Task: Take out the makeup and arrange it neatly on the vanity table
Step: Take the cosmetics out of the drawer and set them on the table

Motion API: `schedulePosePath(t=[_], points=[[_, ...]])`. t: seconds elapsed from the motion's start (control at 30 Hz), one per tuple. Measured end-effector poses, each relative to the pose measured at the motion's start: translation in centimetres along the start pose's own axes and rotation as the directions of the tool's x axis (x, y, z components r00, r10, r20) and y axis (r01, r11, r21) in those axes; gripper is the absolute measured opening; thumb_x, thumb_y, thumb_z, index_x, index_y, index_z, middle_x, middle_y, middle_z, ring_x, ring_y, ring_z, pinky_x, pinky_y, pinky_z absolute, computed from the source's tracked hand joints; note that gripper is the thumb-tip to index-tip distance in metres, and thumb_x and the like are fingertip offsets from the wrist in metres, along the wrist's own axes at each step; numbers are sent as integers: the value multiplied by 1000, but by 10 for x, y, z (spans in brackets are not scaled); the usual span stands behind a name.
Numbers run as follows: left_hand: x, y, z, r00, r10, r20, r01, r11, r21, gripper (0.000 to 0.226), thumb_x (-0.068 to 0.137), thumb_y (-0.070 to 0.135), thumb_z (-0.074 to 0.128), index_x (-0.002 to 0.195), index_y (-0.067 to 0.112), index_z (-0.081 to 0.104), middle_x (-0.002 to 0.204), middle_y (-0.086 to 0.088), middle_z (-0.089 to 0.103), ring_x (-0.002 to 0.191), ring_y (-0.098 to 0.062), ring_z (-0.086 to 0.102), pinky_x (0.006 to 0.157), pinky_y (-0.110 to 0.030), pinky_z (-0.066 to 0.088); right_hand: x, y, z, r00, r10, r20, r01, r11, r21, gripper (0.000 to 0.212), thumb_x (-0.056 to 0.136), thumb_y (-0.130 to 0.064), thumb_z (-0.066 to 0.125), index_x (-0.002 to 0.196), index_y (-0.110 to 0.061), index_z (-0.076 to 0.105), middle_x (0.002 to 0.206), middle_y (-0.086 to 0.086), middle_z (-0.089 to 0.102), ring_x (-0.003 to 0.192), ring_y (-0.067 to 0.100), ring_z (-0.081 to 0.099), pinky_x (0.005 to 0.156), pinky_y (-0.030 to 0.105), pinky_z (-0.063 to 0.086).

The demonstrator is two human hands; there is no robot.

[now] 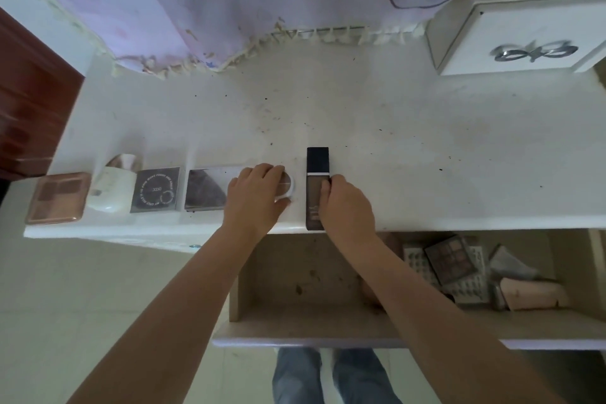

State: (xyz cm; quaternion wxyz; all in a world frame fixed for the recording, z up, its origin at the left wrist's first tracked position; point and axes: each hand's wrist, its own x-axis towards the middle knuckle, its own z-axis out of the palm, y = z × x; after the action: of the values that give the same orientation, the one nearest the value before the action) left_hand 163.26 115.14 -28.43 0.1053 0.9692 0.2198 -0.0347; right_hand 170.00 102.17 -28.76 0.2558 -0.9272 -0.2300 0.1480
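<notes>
From the head camera I look straight down at a white vanity table (pixel 377 141) with an open drawer (pixel 305 328) pulled out toward me at 6 o'clock. A row of makeup runs along the near edge of the tabletop. Starting at 9 o'clock, I see a rose-gold palette (pixel 58 197), then a white rounded case (pixel 110 188), a dark square compact (pixel 156 189) with a ring of printed text, and a mirrored rectangular palette (pixel 206 188), each just beside the next. The left hand (pixel 254 195) lies over a round white compact (pixel 286 185) at the end of that row, fingers close together and curled down over its top, thumb at its near rim. Just to the right, at the centre of my view, a foundation bottle (pixel 317 187) with a black cap lies flat, cap pointing to 12 o'clock. The right hand (pixel 346 207) holds it along its right side, fingers curled against its edge. In the drawer, toward 4 o'clock, more makeup lies heaped: an eyeshadow palette (pixel 449 261), patterned sheets (pixel 469 290) and a pink tube (pixel 533 295). At 1 o'clock sits a white box (pixel 524 36) with a silver bow handle.
</notes>
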Motion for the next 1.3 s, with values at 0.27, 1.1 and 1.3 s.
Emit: schedulePosePath(t=[0.27, 1.1, 1.3], points=[[-38, 15, 2, 960, 38, -279, -59, 996, -67, 39, 79, 15, 68, 115, 2, 58, 119, -21, 60, 109, -38, 55, 93, -43, 44, -10, 22, -27, 993, -118, 1, 115, 964, 239, 31, 97, -24, 40, 114, -3, 55, 100, 13, 65, 86, 21, 60, 74, 21, 40], [-49, 112, 138, 792, 278, 544, -64, 923, -378, 52, 79, 21, 63, 126, 15, 42, 125, -13, 53, 111, -28, 52, 92, -31, 43, -83, 203, -22, 789, 67, 610, 78, 975, -208, 31, 79, -34, 64, 99, -12, 57, 104, 10, 62, 93, 23, 58, 69, 24, 38], [-76, 114, 90, 881, 283, 380, -68, 869, -490, 38, 82, 21, 61, 120, 20, 52, 114, -2, 60, 100, -17, 56, 83, -23, 42, -82, 196, -72, 844, 36, 535, 46, 989, -139, 24, 80, -27, 66, 102, -22, 61, 101, -2, 62, 93, 14, 57, 68, 12, 36]])
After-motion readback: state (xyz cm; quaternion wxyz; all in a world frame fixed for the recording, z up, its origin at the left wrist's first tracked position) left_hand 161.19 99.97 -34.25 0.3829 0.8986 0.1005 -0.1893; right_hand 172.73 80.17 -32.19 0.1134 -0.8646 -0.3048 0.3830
